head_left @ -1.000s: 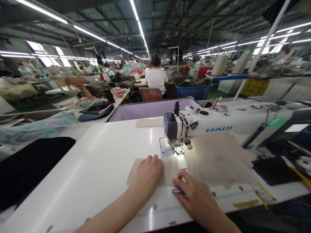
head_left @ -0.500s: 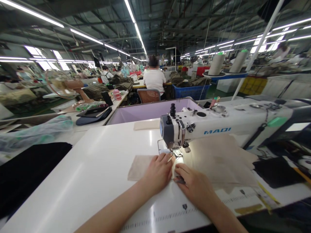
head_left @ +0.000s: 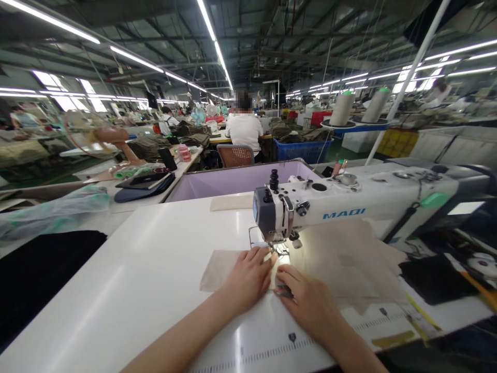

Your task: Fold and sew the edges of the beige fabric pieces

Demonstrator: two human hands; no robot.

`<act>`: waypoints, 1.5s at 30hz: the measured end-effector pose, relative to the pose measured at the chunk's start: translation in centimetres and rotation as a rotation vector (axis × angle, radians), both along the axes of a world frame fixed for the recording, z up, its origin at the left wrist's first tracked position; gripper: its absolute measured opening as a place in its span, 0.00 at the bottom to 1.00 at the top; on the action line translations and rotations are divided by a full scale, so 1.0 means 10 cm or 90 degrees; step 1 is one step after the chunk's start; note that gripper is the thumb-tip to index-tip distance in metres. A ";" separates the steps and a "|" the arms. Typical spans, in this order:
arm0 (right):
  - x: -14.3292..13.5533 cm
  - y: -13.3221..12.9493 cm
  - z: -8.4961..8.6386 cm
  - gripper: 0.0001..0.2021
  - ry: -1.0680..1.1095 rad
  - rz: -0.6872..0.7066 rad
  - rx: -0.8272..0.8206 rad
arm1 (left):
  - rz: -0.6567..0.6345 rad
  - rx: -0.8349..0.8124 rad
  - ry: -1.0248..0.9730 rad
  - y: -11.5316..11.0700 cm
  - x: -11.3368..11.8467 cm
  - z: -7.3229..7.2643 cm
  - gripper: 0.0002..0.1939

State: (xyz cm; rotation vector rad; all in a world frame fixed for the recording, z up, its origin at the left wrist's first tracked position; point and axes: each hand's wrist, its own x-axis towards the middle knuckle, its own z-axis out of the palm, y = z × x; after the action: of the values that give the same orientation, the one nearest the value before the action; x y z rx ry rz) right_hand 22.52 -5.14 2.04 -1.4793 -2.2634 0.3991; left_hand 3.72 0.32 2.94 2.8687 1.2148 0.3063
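Nearer the sewing machine (head_left: pixel 345 194) than a second ago, the left hand (head_left: pixel 250 272) presses on the pale cloth (head_left: pixel 217 270), which lies beneath it and out to its left, whether pinched I cannot tell, while the right hand (head_left: pixel 306 295), just beside it, grips a small dark tool (head_left: pixel 285 292).

Showing beige on the cloth strip (head_left: pixel 219 269); gleaming white across the tabletop (head_left: pixel 155 259), with dark ruler marks (head_left: pixel 264 356); pairing white, grey and blue lettering (head_left: pixel 344 213) on the sewing machine (head_left: pixel 382 194); showing lilac in the bin (head_left: pixel 233 181).
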 end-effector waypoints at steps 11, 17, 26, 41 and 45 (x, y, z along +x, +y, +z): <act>0.01 -0.02 0.05 0.05 -0.008 -0.002 -0.012 | -0.015 0.027 0.012 -0.05 -0.01 -0.01 0.20; 0.08 -0.21 -0.06 0.21 -0.016 0.029 -0.029 | -0.108 -0.027 -0.007 -0.36 -0.05 0.00 0.19; 0.05 0.01 0.04 0.16 -0.042 0.013 -0.045 | -0.109 -0.054 -0.037 -0.15 -0.08 0.09 0.13; 0.03 0.13 0.11 0.11 -0.011 0.000 -0.037 | -0.110 -0.028 -0.054 0.32 -0.14 0.07 0.15; 0.03 0.04 0.05 0.11 -0.002 -0.014 -0.038 | -0.042 -0.003 -0.045 0.21 -0.15 0.02 0.18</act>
State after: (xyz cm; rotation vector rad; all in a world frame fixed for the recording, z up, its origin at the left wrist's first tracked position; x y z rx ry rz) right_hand 22.79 -4.69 2.58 -1.5343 -2.2531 0.4618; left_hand 2.23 2.45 3.18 2.8609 1.1049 0.3991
